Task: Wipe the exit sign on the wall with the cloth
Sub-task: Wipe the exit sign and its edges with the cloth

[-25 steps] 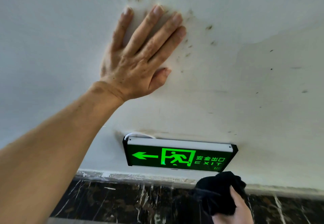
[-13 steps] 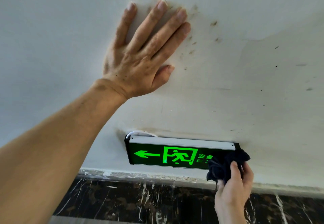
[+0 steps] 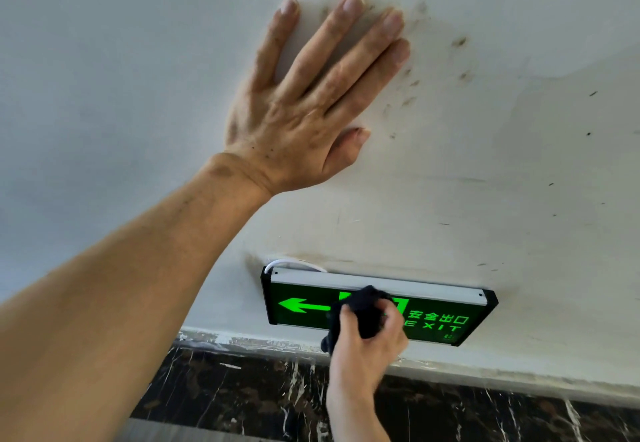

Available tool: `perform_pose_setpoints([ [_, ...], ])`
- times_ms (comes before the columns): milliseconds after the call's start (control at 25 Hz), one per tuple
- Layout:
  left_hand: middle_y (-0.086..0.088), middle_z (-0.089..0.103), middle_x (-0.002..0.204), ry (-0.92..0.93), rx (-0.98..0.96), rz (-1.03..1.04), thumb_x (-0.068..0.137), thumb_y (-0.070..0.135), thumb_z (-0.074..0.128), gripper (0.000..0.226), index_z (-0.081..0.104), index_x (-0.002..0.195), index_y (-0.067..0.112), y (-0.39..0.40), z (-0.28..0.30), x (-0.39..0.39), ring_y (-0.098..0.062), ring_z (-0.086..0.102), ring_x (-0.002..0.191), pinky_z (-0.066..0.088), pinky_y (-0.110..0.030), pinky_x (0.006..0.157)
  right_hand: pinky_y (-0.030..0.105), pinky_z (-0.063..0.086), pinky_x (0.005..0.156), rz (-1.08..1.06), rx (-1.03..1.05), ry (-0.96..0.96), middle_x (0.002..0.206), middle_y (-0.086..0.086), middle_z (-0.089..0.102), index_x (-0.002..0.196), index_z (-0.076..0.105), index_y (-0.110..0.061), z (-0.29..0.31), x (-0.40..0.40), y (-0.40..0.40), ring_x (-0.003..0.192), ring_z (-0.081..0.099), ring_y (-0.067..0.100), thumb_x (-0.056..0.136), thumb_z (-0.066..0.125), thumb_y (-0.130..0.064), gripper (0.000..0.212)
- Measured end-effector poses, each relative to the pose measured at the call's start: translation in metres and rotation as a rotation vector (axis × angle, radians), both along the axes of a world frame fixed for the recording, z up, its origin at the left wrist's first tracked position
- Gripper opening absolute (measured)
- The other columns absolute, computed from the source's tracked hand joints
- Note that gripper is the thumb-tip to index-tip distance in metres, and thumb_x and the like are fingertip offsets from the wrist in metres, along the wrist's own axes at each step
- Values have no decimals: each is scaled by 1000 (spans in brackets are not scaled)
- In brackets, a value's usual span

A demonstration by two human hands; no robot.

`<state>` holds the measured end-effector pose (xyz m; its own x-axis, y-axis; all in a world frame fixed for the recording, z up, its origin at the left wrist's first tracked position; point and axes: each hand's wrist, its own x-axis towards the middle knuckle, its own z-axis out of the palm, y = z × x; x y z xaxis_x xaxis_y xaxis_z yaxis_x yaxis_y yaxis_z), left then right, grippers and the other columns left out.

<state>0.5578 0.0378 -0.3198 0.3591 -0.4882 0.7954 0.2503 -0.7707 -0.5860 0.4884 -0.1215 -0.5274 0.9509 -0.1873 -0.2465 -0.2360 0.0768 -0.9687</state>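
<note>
A lit green exit sign (image 3: 443, 320) with a black frame and a white arrow-and-figure face hangs low on the wall, just above the skirting. My right hand (image 3: 367, 348) holds a bunched black cloth (image 3: 363, 310) pressed against the middle of the sign, covering the running-figure symbol. My left hand (image 3: 311, 102) lies flat on the wall well above the sign, fingers spread, holding nothing.
The white wall (image 3: 502, 171) carries brown smudges and small dark marks around my left hand. A white cable (image 3: 294, 263) loops out at the sign's top left corner. Dark marbled skirting (image 3: 242, 393) runs along below the sign.
My right hand has risen with the cloth from below the sign's right end onto its face, then slid left to the middle. My left hand has stayed flat on the wall.
</note>
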Motion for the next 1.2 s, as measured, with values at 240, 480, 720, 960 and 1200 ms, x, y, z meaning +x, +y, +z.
perform_pose_setpoints([
  [240,-3,32,155,29,-27,-13,94,43,43,67,35,154,14,-2,2,-3,-32,32,142,20,-60,117,30,51,78,131,52,143,105,-12,47,77,61,-38,15,-32,69,86,56,6,74,73,-5,36],
  [480,-3,33,155,34,-38,-15,95,43,42,65,35,154,15,-3,3,-2,-33,31,143,15,-57,119,41,55,88,339,161,274,104,-2,55,83,65,-29,7,-46,91,89,61,15,74,71,-6,26],
  [720,-4,32,156,5,4,26,93,46,42,71,31,156,15,-2,1,-2,-33,30,143,18,-58,118,48,48,80,145,580,425,88,21,59,80,61,-5,-17,-30,4,80,58,32,73,59,24,30],
  [960,-6,32,157,-10,16,32,96,45,40,68,32,156,13,-1,1,-2,-34,31,143,23,-61,114,50,51,86,-252,392,131,93,15,60,82,61,-16,-17,24,-124,100,56,37,78,60,19,36],
  [1200,-7,33,156,-15,26,43,96,44,39,68,34,155,12,-1,2,-4,-35,32,142,26,-63,112,45,60,65,-244,302,-13,111,8,59,83,59,-36,-20,66,-152,97,63,46,86,62,7,44],
])
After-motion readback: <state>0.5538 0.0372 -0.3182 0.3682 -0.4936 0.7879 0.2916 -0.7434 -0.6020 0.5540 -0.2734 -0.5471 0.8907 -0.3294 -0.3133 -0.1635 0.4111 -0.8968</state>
